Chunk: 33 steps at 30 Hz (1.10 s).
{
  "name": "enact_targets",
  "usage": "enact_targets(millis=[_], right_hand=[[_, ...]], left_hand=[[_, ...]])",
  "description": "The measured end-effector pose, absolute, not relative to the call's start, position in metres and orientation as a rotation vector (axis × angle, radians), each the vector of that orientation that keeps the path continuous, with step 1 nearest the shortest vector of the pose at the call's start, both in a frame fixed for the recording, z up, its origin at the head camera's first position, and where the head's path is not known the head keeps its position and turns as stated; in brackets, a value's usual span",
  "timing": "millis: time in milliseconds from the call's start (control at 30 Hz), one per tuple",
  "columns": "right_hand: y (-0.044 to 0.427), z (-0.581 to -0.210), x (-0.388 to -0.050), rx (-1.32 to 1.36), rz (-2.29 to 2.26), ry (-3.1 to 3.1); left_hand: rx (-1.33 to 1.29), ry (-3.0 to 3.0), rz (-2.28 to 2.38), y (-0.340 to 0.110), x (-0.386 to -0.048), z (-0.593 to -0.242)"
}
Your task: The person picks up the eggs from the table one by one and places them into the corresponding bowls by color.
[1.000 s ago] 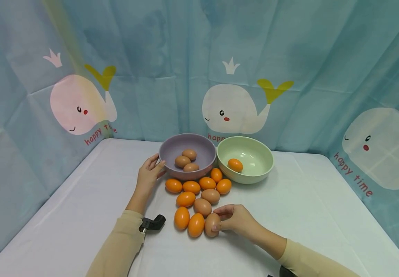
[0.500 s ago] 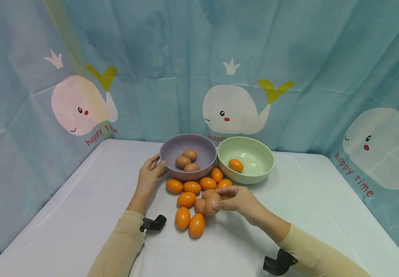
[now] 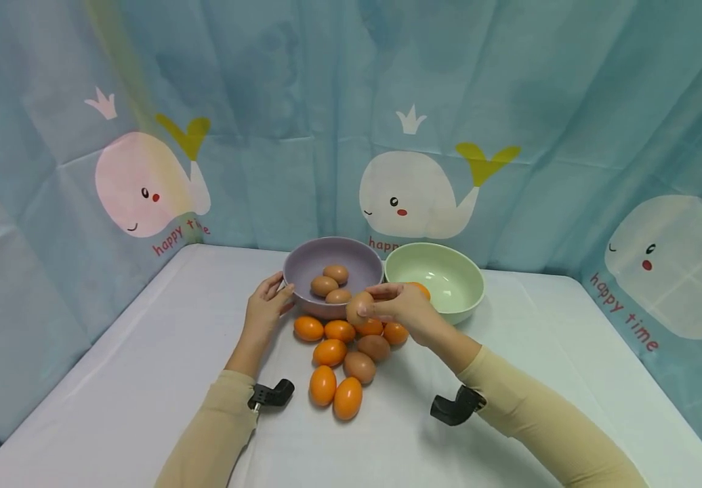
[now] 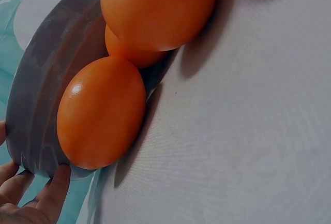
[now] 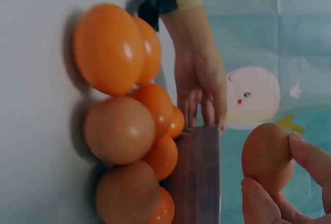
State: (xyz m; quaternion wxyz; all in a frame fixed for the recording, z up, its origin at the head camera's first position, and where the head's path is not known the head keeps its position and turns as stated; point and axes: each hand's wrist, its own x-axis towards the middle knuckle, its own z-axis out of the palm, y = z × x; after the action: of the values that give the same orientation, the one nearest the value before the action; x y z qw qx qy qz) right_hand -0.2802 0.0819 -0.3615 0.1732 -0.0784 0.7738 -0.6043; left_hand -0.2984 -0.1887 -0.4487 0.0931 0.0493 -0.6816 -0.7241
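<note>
My right hand [image 3: 408, 312] pinches a brown egg [image 3: 360, 308] between thumb and fingers, raised at the near rim of the purple bowl [image 3: 302, 261]. The right wrist view shows this egg [image 5: 267, 158] apart from the others. Several brown eggs [image 3: 323, 285] lie inside the bowl. At its left side my left hand [image 3: 265, 301] holds the bowl, fingertips against the outer wall [image 4: 46, 89]. In front lie several orange eggs [image 3: 329, 352] and two brown eggs [image 3: 360, 367]. An orange egg [image 3: 419, 290] in the green bowl [image 3: 469, 291] is partly hidden by my right hand.
The two bowls stand side by side near the back of a white-covered table [image 3: 143, 379]. Behind it hangs a blue curtain [image 3: 265, 169] with printed whales. A black wrist mount [image 3: 457, 405] sits on the right sleeve, another [image 3: 272, 393] on the left.
My right hand has lifted a brown egg from the near end of the group and carried it away from me, up to the purple bowl's rim. The left hand has stayed at the bowl.
</note>
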Motion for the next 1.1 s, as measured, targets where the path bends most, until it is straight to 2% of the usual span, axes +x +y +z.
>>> enact_targets(millis=[600, 1100], right_hand=[[0.047, -0.364, -0.340, -0.001, -1.812, 2.244], [0.028, -0.377, -0.364, -0.010, -1.715, 2.412]], left_hand=[[0.150, -2.006, -2.161, -0.188, -0.297, -0.448], [0.141, -2.007, -2.153, -0.188, -0.296, -0.448]])
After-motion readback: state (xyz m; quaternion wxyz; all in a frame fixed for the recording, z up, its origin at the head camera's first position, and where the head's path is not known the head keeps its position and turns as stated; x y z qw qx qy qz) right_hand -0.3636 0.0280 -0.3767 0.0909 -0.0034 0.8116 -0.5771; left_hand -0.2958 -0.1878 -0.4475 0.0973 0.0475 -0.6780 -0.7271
